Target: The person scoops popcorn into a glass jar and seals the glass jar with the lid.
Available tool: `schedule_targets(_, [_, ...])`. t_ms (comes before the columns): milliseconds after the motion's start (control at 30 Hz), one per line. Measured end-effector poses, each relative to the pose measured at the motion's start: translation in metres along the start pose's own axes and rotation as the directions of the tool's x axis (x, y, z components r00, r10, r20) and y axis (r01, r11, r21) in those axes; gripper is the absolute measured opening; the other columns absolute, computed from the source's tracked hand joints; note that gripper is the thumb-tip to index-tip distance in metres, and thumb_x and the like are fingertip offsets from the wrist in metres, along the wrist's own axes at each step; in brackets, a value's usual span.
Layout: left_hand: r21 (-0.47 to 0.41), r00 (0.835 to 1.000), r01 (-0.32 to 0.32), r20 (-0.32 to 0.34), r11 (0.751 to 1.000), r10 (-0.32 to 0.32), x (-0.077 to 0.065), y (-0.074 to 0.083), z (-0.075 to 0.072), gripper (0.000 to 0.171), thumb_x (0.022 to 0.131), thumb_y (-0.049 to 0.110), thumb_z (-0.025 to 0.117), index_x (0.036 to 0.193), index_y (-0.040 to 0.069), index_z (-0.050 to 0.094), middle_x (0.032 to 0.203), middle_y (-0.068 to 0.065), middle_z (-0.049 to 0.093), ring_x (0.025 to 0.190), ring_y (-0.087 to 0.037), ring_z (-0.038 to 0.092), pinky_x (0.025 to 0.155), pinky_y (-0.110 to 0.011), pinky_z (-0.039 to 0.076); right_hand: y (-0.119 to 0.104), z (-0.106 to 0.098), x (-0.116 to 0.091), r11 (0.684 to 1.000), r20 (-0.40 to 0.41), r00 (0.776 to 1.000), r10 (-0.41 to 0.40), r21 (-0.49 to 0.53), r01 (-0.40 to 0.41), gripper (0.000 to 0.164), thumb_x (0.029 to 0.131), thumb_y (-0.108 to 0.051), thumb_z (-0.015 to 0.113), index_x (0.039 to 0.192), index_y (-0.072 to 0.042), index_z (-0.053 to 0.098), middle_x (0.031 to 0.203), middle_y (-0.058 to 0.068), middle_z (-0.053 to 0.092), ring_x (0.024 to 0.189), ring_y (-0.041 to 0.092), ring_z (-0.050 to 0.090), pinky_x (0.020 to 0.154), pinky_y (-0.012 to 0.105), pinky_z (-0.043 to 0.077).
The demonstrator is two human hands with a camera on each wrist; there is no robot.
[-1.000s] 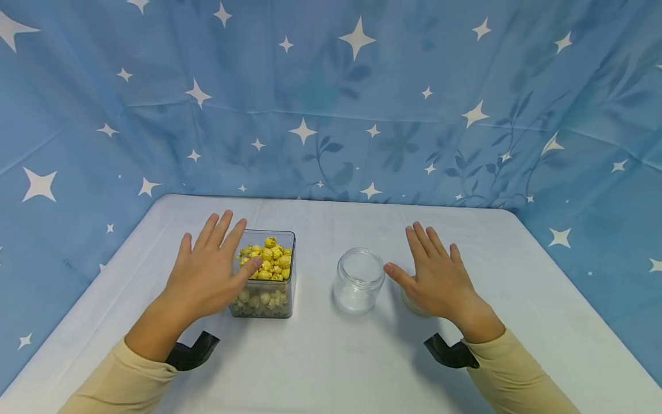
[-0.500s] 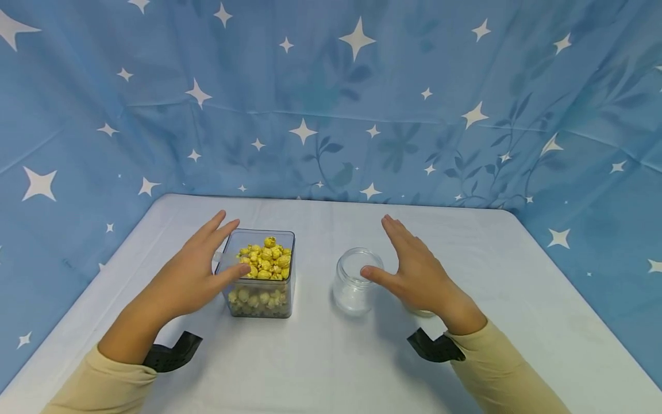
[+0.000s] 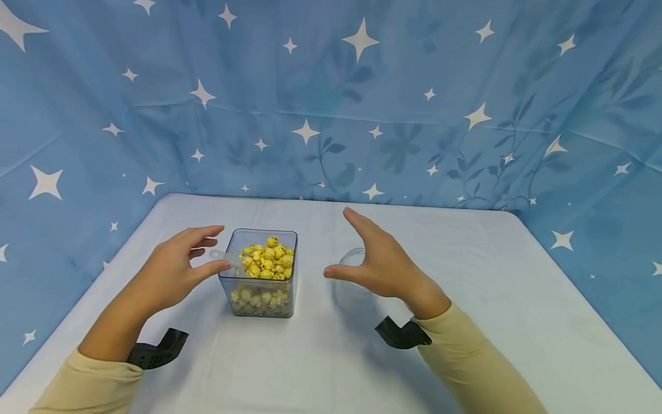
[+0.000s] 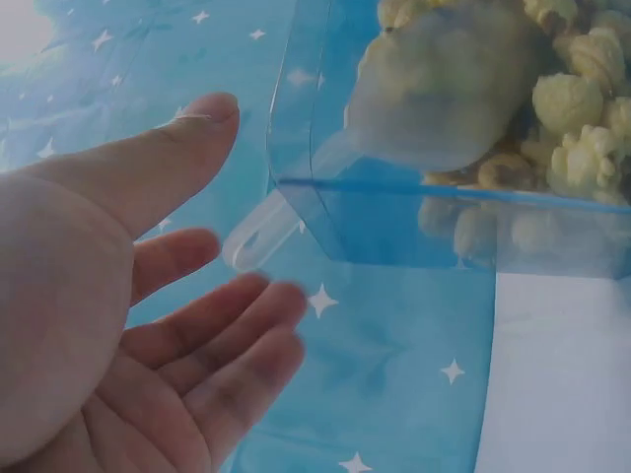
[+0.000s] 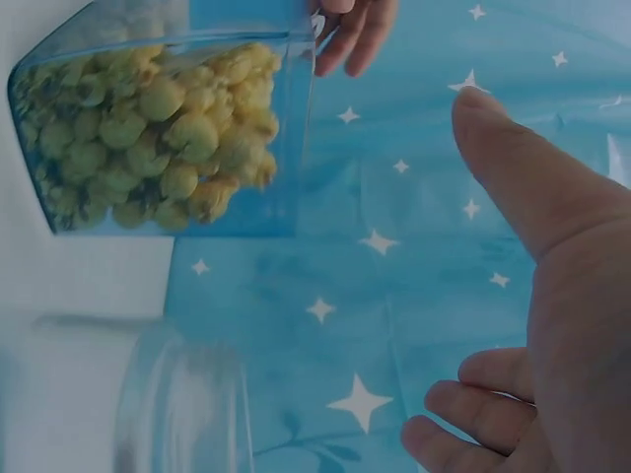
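A clear square tub [image 3: 262, 307] of yellow popcorn [image 3: 269, 261] stands left of centre on the table. A translucent plastic scoop [image 4: 424, 108] lies on the popcorn, its handle sticking out over the tub's left rim. Close around that handle is my left hand [image 3: 178, 267], thumb and fingers apart, with a gap to the handle in the left wrist view. My right hand [image 3: 388, 261] is spread above a clear round jar [image 3: 347, 294] and covers much of it in the head view. The right wrist view shows the jar's open mouth [image 5: 202, 404] and nothing in that hand.
A white cloth covers the table [image 3: 289, 368]. Behind it and along both sides hangs a blue curtain [image 3: 331, 103] with white stars. Each wrist carries a black strap mount [image 3: 160, 349].
My left hand has drawn left and down, its fingers bending near the scoop handle. The right hand has moved left over the jar. A pale round object beside the jar is now hidden.
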State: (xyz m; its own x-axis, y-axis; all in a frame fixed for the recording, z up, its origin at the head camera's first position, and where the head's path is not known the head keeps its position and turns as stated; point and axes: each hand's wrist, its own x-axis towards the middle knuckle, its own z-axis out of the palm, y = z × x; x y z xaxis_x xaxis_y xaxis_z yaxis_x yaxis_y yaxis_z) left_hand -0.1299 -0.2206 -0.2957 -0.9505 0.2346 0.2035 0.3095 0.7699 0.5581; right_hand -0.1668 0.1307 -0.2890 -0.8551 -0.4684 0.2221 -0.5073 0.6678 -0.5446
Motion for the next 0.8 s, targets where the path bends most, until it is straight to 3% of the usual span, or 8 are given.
schedule_targets(133, [-0.031, 1.0, 0.026, -0.004, 0.999, -0.026, 0.001, -0.002, 0.0, 0.054, 0.093, 0.03, 0.074, 0.137, 0.002, 0.059, 0.119, -0.015, 0.066, 0.107, -0.035, 0.065, 0.088, -0.05, 0.053, -0.008, 0.006, 0.009, 0.999, 0.021, 0.999, -0.031, 0.017, 0.031, 0.11, 0.077, -0.053, 0.084, 0.159, -0.007, 0.026, 0.162, 0.006, 0.028, 0.147, 0.025, 0.028, 0.114, 0.049, 0.03])
schedule_targets(300, [-0.033, 0.999, 0.044, -0.002, 0.998, -0.044, 0.001, -0.006, 0.0, 0.038, 0.094, 0.026, 0.073, 0.125, 0.003, 0.068, 0.109, -0.008, 0.07, 0.1, -0.028, 0.066, 0.082, -0.047, 0.055, -0.017, 0.017, 0.021, 0.998, 0.082, 0.995, -0.056, 0.034, 0.054, 0.111, 0.077, -0.053, 0.084, 0.159, -0.007, 0.026, 0.161, 0.006, 0.029, 0.147, 0.025, 0.029, 0.115, 0.046, 0.029])
schedule_targets(533, [-0.028, 0.997, 0.068, 0.027, 0.997, -0.067, 0.005, -0.009, 0.003, 0.038, 0.095, 0.03, 0.072, 0.122, 0.004, 0.069, 0.099, -0.002, 0.067, 0.092, -0.022, 0.063, 0.075, -0.04, 0.053, -0.027, 0.029, 0.031, 0.998, 0.158, 0.987, -0.04, 0.045, 0.034, 0.11, 0.077, -0.05, 0.085, 0.159, -0.007, 0.026, 0.161, 0.007, 0.029, 0.147, 0.025, 0.029, 0.115, 0.044, 0.029])
schedule_targets(800, [-0.096, 0.992, 0.104, 0.079, 0.99, -0.096, 0.011, -0.015, 0.004, 0.036, 0.099, 0.031, 0.066, 0.122, 0.003, 0.068, 0.087, 0.0, 0.067, 0.082, -0.019, 0.062, 0.07, -0.038, 0.05, -0.035, 0.043, 0.05, 0.999, 0.261, 0.965, -0.019, 0.046, 0.007, 0.108, 0.08, -0.048, 0.084, 0.158, -0.005, 0.024, 0.161, 0.009, 0.029, 0.147, 0.025, 0.029, 0.115, 0.041, 0.029])
